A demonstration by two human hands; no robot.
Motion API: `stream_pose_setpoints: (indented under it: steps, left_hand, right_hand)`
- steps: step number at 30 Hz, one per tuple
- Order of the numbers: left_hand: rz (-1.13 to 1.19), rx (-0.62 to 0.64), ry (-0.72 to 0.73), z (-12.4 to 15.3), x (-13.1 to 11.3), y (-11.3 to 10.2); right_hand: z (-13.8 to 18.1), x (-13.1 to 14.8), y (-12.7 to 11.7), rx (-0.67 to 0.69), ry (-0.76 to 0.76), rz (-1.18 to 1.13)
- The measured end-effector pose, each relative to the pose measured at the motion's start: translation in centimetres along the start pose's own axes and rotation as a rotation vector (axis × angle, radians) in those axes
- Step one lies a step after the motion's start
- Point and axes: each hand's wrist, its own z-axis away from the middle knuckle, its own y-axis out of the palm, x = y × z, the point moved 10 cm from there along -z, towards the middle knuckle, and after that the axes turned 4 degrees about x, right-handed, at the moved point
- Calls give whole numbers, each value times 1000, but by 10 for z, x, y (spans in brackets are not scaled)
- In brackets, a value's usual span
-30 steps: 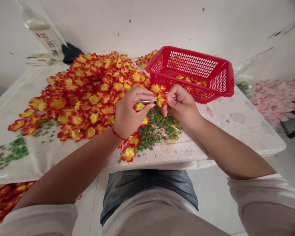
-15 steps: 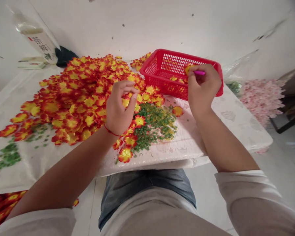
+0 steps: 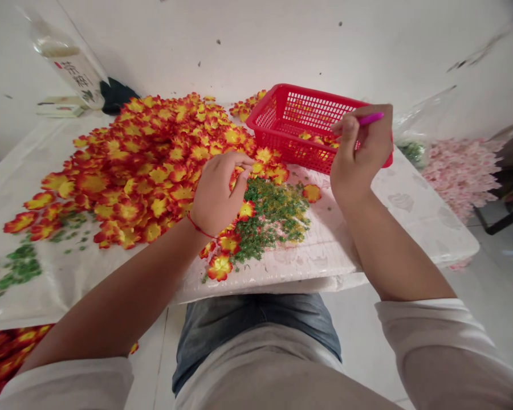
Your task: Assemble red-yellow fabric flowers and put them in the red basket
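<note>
Head view, as I watch remotely: right hand (image 3: 361, 151) clamped on a pink-handled stick (image 3: 371, 118) over the red plastic basket (image 3: 265, 122), left hand (image 3: 219, 191) curled shut above the fabric flowers (image 3: 132, 171) on the counter (image 3: 325, 256).

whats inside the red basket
A few red-and-yellow flowers lie on the bottom of the red basket; the right hand covers its right end, so anything there is hidden.

At about ten o'clock, a clear bottle (image 3: 70, 71) carries a pale label (image 3: 79, 77) with dark Chinese characters running down it, beside a small red mark (the first looks like 茶, the rest too blurred to swear by). Just below, a small flat box (image 3: 60, 107) shows faint print, too small to read.
</note>
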Motion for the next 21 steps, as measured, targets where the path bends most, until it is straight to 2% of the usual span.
stream_pose_setpoints:
  steps: [3, 7, 10, 16, 21]
  left_hand:
    - [-45, 79, -20, -3, 6, 7]
    - [-38, 231, 10, -1, 4, 25]
    - [-59, 344, 52, 5, -1, 41]
    - [-167, 422, 100, 13, -1, 57]
    - [-184, 446, 101, 13, -1, 61]
  right_hand:
    - [12, 12, 7, 6, -13, -3]
    - [27, 2, 37, 160, 82, -254]
    - [34, -3, 56, 271, 139, -329]
    - [33, 1, 63, 355, 137, -252]
    - [37, 5, 71, 452, 151, -273]
